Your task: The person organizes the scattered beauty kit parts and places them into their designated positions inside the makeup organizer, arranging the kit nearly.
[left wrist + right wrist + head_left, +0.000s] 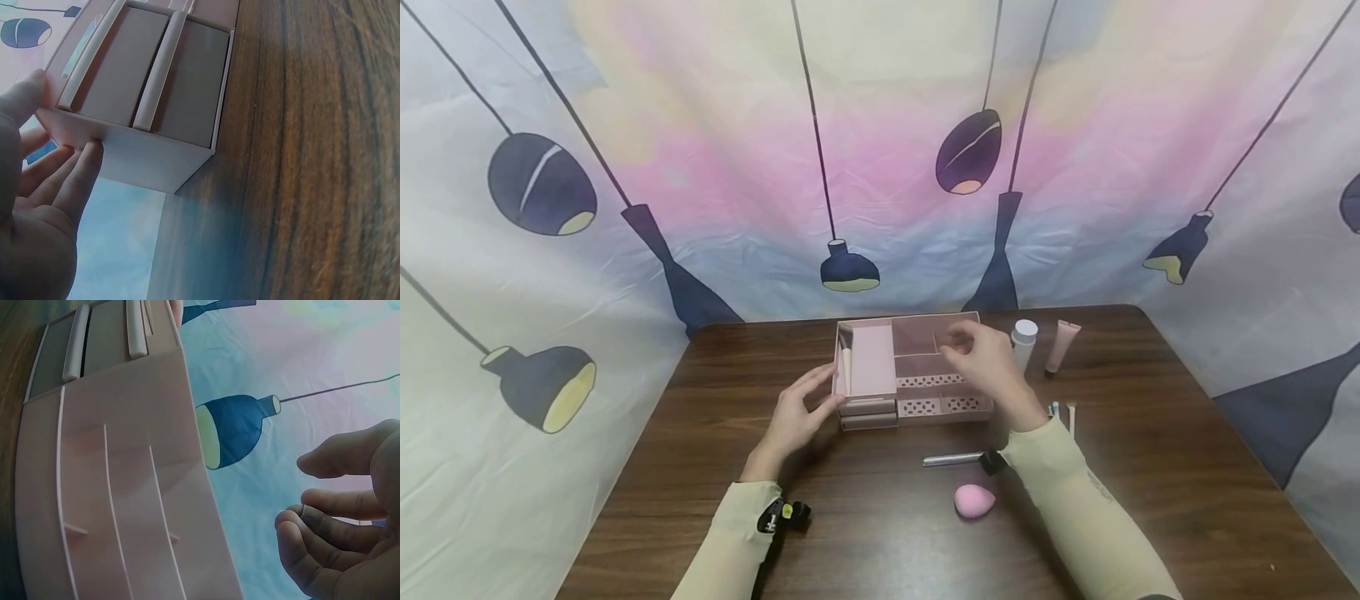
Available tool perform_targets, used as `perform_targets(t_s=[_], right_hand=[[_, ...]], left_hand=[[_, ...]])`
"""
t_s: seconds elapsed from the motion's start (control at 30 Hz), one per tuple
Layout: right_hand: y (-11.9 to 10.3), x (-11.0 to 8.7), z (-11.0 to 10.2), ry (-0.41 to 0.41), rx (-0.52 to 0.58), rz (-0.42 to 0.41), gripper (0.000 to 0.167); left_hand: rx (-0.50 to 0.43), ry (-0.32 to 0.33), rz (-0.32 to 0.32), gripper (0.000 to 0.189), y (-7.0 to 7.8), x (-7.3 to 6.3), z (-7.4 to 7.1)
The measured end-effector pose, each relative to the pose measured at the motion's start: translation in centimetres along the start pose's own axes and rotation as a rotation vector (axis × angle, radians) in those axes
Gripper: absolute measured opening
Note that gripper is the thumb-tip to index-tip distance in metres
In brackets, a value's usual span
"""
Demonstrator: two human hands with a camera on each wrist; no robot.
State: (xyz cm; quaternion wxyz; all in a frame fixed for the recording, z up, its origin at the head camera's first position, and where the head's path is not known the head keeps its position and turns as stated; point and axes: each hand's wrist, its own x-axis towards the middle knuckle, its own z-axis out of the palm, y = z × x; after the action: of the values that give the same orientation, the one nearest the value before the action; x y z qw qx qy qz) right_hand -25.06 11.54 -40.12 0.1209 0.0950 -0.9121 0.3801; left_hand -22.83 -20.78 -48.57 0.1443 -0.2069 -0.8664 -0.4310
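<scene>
From above, the way into the right-hand compartments of the pink plastic organizer [872,367] is open, though thin upright pink dividers [164,506] cut it into narrow slots. Its left side is taken up by the left hand [793,421]. Beyond its right end stand a white-capped bottle [1024,343] and a slim pink squeeze tube [1063,346]; in front lie a silver rod [951,460] and a pink egg-shaped sponge [974,502]. The brown wood-grain tabletop [685,500] leaves broad free room to the left; printed fabric [910,250] closes off the rear.
</scene>
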Motion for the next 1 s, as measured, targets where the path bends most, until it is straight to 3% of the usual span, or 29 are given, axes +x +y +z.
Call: perform_targets(t_s=[0.3,1.0], right_hand=[[1.7,-0.7,-0.6,-0.030,-0.016,0.038,0.034],[5.6,-2.2,-1.5,0.021,-0.091,0.052,0.028]], left_hand=[[-0.005,-0.003,-0.005,0.050,-0.2,0.0,0.1],[0.012,-0.007,-0.003,0.052,0.0,0.1,-0.1]])
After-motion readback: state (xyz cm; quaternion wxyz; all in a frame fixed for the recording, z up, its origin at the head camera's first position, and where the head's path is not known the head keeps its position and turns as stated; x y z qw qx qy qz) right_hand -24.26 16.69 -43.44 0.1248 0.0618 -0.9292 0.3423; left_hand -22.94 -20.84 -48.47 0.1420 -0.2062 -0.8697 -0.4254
